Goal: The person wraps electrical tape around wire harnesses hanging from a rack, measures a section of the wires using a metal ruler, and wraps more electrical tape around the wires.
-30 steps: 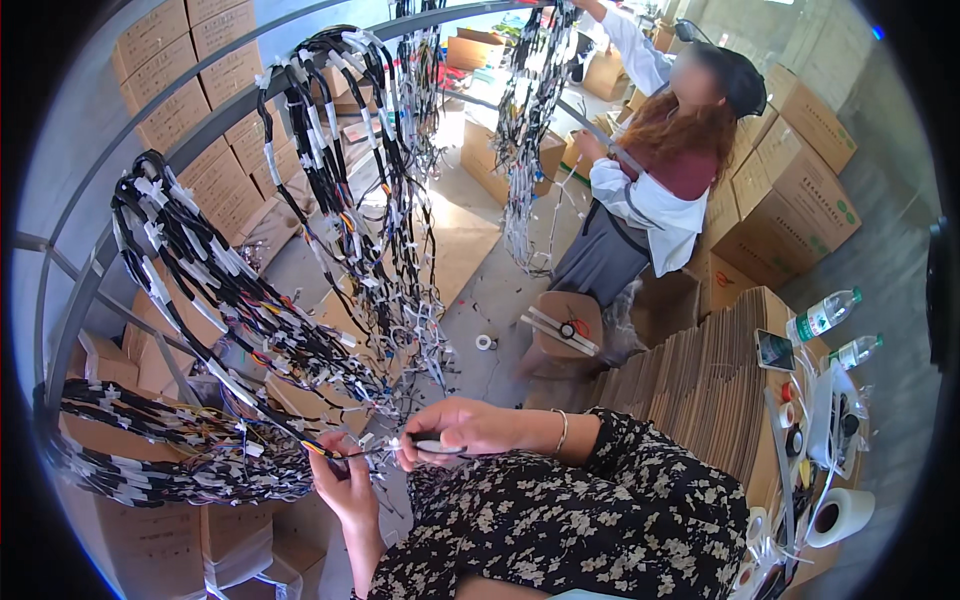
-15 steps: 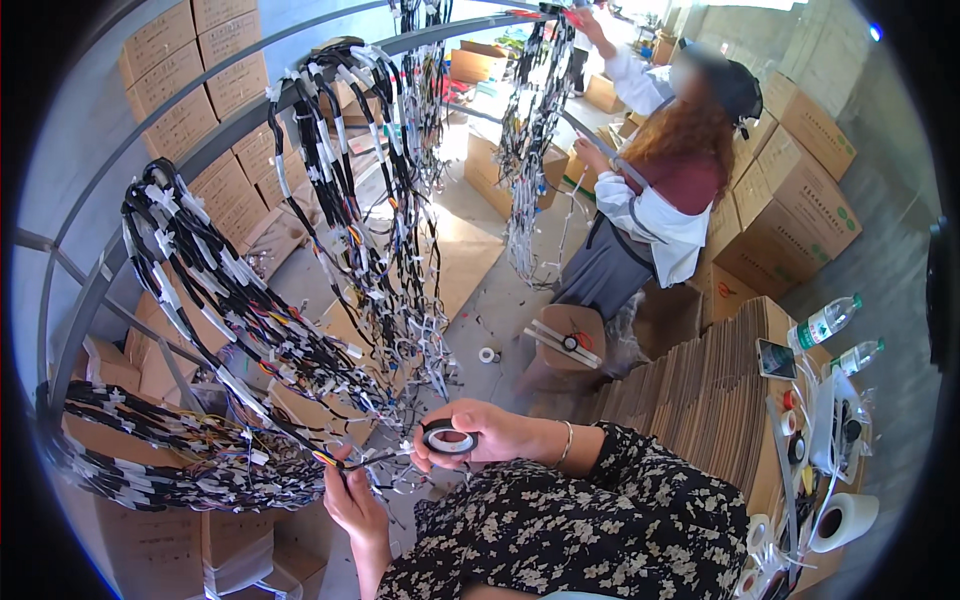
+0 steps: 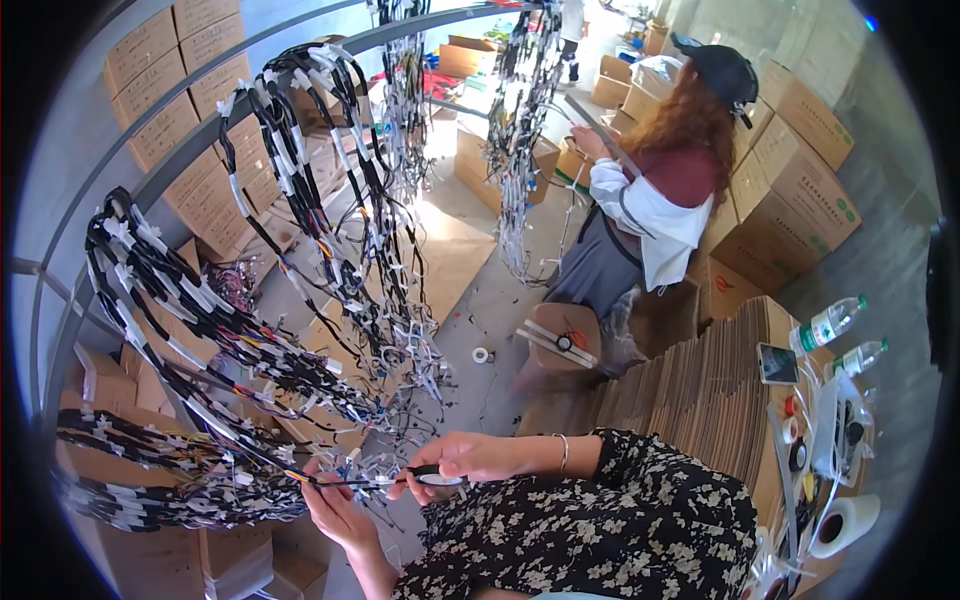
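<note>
A roll of black tape (image 3: 440, 479) with a pale core is gripped in my right hand (image 3: 470, 456), tilted so that its side shows thinly. My left hand (image 3: 343, 520) pinches a wire harness (image 3: 268, 457) close to where coloured wires leave its black wrapping. Between my two hands runs a thin dark strand; whether it is wire or tape I cannot tell. The harness hangs with a bundle of black-and-white wire harnesses (image 3: 215, 280) on a curved grey rail (image 3: 175, 180). White connectors dangle below and around my fingers.
More harness bundles (image 3: 320, 150) hang farther along the rail. A co-worker (image 3: 670, 180) sits beyond, hands near another bundle. Flattened cardboard (image 3: 680, 390) is stacked at right, beside a bench with bottles (image 3: 830, 322), a phone (image 3: 777, 363) and tape rolls. A stool (image 3: 562, 340) stands in the middle.
My right hand has moved slightly down and left, and the tape roll has turned from face-on to nearly edge-on. The left hand has shifted left. The co-worker's raised hand has come down.
</note>
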### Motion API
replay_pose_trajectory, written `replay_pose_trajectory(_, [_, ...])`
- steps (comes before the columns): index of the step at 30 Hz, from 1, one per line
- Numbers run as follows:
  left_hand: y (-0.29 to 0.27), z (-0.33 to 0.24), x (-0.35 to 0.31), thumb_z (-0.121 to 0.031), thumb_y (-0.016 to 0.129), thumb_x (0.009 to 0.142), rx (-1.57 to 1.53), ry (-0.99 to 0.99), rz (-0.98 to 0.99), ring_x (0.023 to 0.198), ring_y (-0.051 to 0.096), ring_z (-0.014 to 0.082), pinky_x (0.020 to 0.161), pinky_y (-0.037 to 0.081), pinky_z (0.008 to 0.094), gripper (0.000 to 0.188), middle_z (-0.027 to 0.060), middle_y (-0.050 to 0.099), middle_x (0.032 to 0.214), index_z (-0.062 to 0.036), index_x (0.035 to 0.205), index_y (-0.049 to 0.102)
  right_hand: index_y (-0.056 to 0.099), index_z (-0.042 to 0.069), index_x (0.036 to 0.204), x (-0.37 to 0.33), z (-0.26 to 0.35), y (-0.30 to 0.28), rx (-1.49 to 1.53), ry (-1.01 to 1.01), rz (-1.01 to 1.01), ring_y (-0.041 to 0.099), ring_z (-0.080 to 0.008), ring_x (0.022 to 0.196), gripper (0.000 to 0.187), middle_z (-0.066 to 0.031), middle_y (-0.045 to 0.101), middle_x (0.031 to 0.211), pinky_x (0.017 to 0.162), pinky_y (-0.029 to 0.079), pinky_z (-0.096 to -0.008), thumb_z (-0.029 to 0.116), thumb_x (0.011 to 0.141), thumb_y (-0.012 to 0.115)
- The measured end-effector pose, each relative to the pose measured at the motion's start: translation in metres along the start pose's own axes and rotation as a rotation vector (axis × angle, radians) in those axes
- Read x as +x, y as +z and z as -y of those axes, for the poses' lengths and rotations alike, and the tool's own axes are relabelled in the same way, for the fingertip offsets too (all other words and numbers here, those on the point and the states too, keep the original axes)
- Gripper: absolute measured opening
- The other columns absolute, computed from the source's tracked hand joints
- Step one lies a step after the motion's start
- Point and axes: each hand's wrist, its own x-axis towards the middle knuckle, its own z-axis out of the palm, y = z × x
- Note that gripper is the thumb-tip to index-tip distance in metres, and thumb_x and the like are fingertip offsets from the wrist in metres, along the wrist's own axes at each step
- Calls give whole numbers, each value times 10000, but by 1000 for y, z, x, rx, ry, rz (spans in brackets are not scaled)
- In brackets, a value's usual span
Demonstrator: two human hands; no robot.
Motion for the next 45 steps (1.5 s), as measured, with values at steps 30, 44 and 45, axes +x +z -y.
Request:
replay_pose_trajectory(30, [21, -6, -12, -184, 379, 1053, 2, -73, -251, 598, 345, 2, 508, 227, 169, 303, -41, 511, 778, 0, 1241, 529, 564, -57, 1273, -12, -13, -29, -24, 85, 224, 517, -119, 963, 677, -48, 615, 1122, 872, 383, -265, 492, 888, 656])
replay_pose_trajectory(44, [16, 2, -8, -204, 377, 1050, 2, -98, -259, 595, 364, 7, 506, 247, 176, 317, -43, 516, 759, 1, 1219, 549, 601, -62, 1198, 2, -18, -34, 59, 158, 282, 526, -111, 952, 635, -86, 635, 1165, 864, 416, -252, 497, 901, 645])
replay_pose_trajectory(45, [17, 2, -8, -181, 377, 1044, 2, -93, -264, 587, 343, 2, 498, 231, 176, 306, -43, 514, 756, -1, 1218, 552, 603, -64, 1191, 3, -17, -34, 54, 155, 280, 529, -109, 948, 638, -89, 638, 1159, 863, 418, -250, 499, 897, 649])
